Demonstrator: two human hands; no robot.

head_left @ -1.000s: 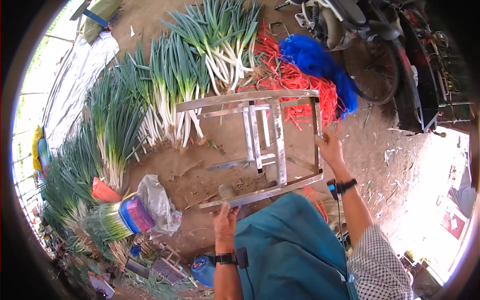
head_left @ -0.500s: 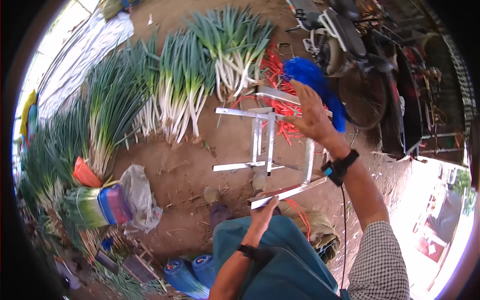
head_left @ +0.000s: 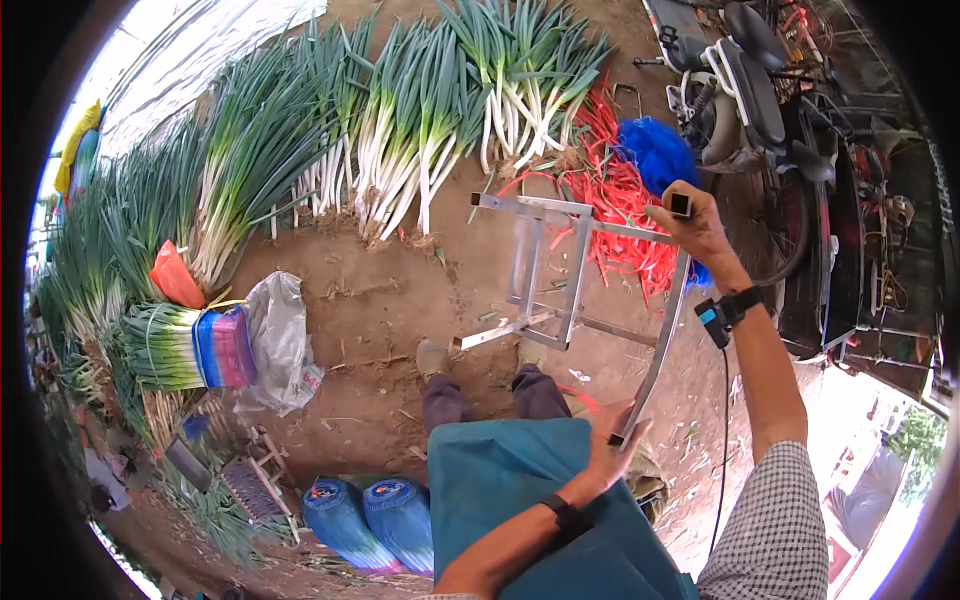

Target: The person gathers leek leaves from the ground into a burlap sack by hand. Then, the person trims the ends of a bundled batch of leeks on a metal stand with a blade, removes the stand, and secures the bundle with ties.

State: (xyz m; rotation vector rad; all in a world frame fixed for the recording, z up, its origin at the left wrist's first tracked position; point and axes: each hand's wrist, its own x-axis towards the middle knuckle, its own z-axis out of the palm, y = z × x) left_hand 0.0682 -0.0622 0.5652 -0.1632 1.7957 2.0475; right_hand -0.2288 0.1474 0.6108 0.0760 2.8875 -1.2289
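A silver metal frame (head_left: 577, 277) of square tubes is held up in front of me, tilted, over the dirt floor. My right hand (head_left: 697, 232) is closed around its upper right corner, where one open tube end points toward me. Lower down, my left hand (head_left: 607, 448) grips the bottom end of the long right-hand tube; part of its fingers is hidden. Behind the frame lie a tangle of red plastic strips (head_left: 630, 250) and a bundle of blue netting (head_left: 655, 155). Teal cloth (head_left: 510, 460) covers my lap.
Leeks (head_left: 410, 150) lie in rows at the back and left. A wrapped leek bundle (head_left: 165, 345) rests beside a clear plastic bag (head_left: 275, 340). Two blue-wrapped bundles (head_left: 397, 515) stand front left. A parked motorbike (head_left: 745, 100) and a cart (head_left: 815, 230) are on the right.
My right hand, earlier with fingers extended, has closed on the frame's corner. My left hand has moved right, and the frame has turned and shifted right. The view has shifted too.
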